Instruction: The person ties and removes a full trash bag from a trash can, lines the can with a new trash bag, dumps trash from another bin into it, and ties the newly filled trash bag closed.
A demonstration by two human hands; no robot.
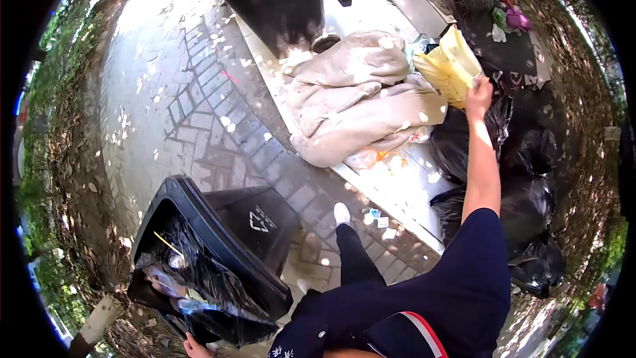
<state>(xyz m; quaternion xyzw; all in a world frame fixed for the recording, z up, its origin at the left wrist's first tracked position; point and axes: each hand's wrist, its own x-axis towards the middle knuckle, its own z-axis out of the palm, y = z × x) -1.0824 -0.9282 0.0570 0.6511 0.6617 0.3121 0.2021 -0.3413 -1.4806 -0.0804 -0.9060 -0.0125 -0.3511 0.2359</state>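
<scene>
My right hand [479, 96] is stretched out at the upper right, closed on the edge of a creased yellow bag [449, 66]. The bag hangs beside a large beige cloth bundle [361, 96], perhaps a blanket, on the pale slab. Down at the bottom left, my left hand [197, 346] is at the edge of a tilted black trash bin [255, 225], its fingers curled there and partly cut off by the frame. Inside that bin lie a black liner [222, 285], some plastic wrappers and a thin yellow stick [169, 243].
Another black bin [275, 13] stands at the top. Several full black garbage bags [527, 192] are piled to the right. Orange-and-clear plastic litter [371, 158] lies below the cloth, and small wrappers [383, 222] are near my foot. Brick paving [205, 109] stretches left.
</scene>
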